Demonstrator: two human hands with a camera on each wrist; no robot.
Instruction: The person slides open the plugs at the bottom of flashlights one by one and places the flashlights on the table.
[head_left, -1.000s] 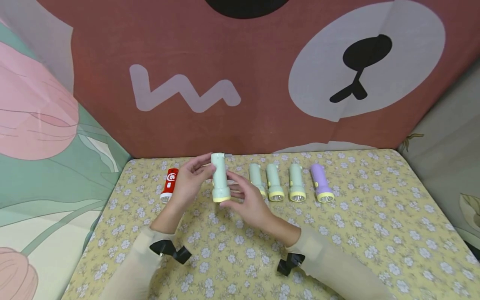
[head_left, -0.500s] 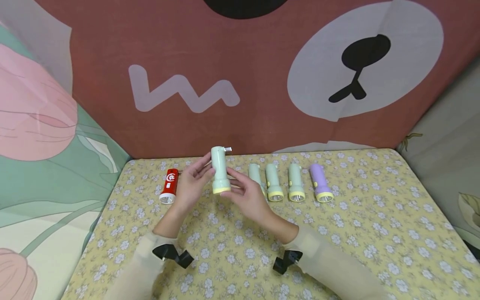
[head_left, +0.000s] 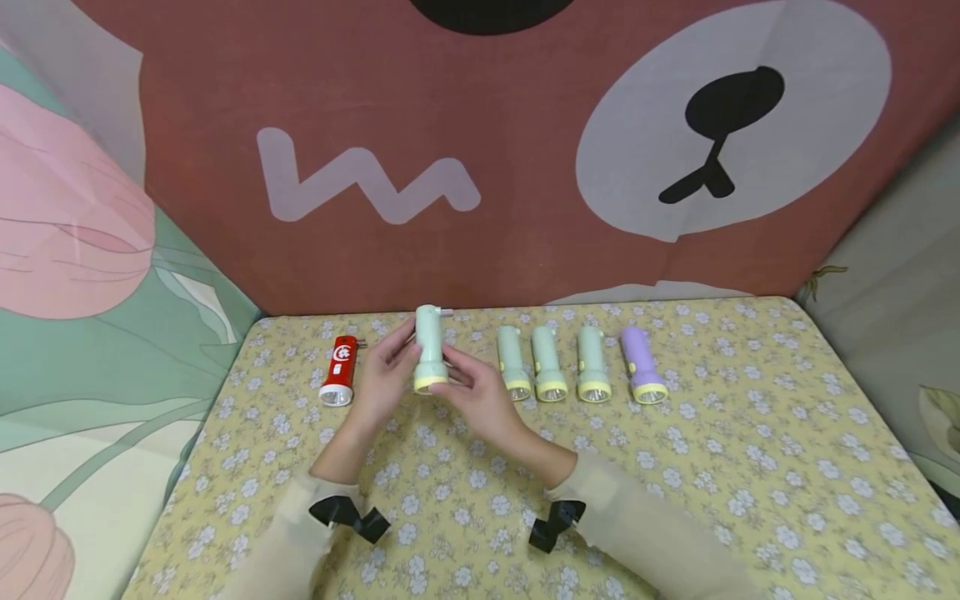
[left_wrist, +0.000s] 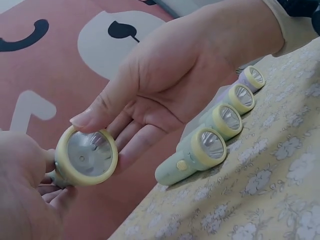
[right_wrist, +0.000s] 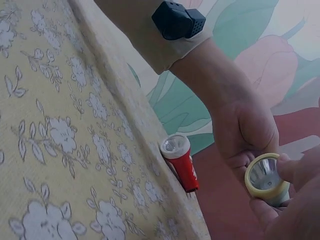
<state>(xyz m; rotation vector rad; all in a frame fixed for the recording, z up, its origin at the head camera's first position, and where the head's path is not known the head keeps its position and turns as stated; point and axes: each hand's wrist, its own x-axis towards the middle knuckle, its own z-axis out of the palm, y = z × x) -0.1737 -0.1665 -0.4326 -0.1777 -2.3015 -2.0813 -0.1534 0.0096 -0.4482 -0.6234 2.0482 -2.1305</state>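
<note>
A pale green flashlight [head_left: 429, 346] with a yellow rim is held between both hands above the table, its lens end toward me. My left hand [head_left: 384, 372] grips the body from the left. My right hand [head_left: 483, 398] holds the head end, its thumb on the yellow rim; the left wrist view shows that thumb over the lens ring [left_wrist: 90, 155]. A small metal piece sticks out sideways at the flashlight's far end. To the left of my left hand lies a red flashlight [head_left: 340, 371] with a white head.
Right of the hands, several flashlights lie in a row: pale green ones [head_left: 549, 364] and a purple one [head_left: 642, 367] at the end. The flowered tablecloth [head_left: 712, 483] runs back to a red-brown cloth wall [head_left: 525, 250]; further printed cloth hangs at both sides.
The held flashlight rose a little, then came down and shifted left, both hands moving with it. More of the nearest green flashlight in the row now shows beside my right hand.
</note>
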